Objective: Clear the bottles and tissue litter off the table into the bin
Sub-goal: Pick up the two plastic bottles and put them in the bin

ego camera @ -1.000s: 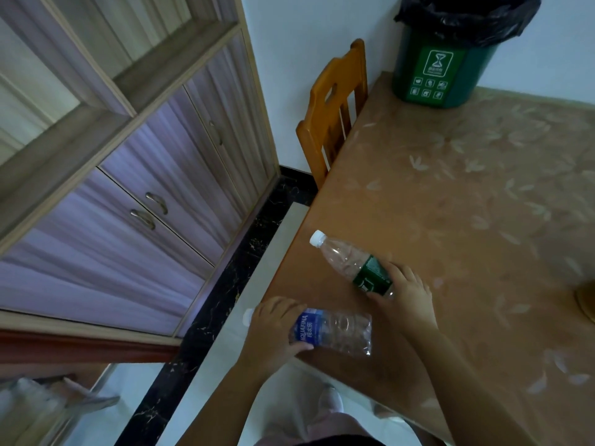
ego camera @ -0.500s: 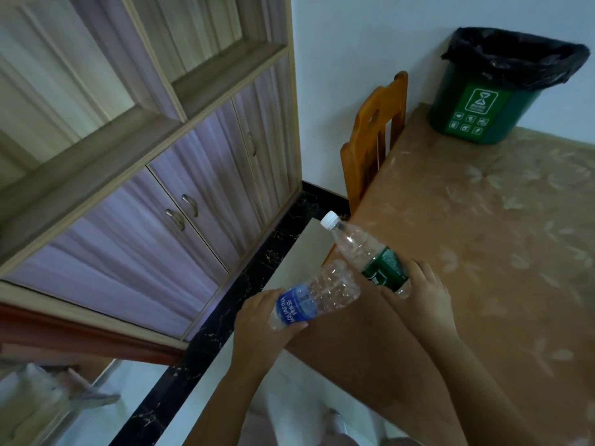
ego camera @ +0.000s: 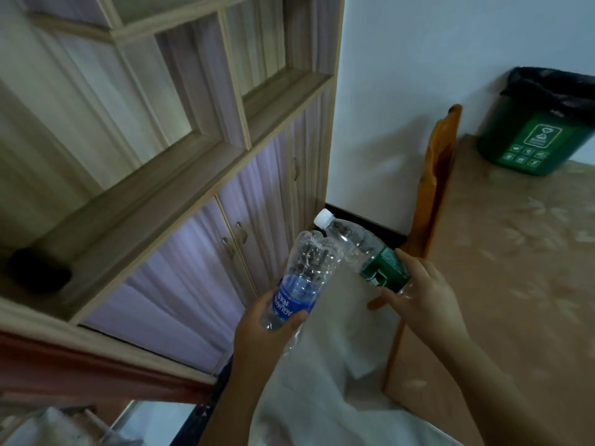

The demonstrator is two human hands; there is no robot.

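Note:
My left hand (ego camera: pixel 267 329) grips a crumpled clear bottle with a blue label (ego camera: pixel 302 281), held in the air off the table's left edge, base end pointing up. My right hand (ego camera: pixel 421 294) grips a clear bottle with a green label and white cap (ego camera: pixel 363 249), cap pointing up-left. The two bottles touch or nearly touch near their upper ends. The green bin with a black liner (ego camera: pixel 541 136) stands on the far end of the brown table (ego camera: pixel 515 268), well beyond both hands. No tissue litter is in view.
A wooden chair (ego camera: pixel 434 188) stands against the table's left edge between my hands and the bin. A tall wooden cabinet with shelves and doors (ego camera: pixel 193 175) fills the left. Pale floor and cloth lie below my arms.
Both hands have lifted their bottles off the table and raised them to the left of its edge. The blue-label bottle has tipped upright. The view has swung left, so the bin sits at the right edge.

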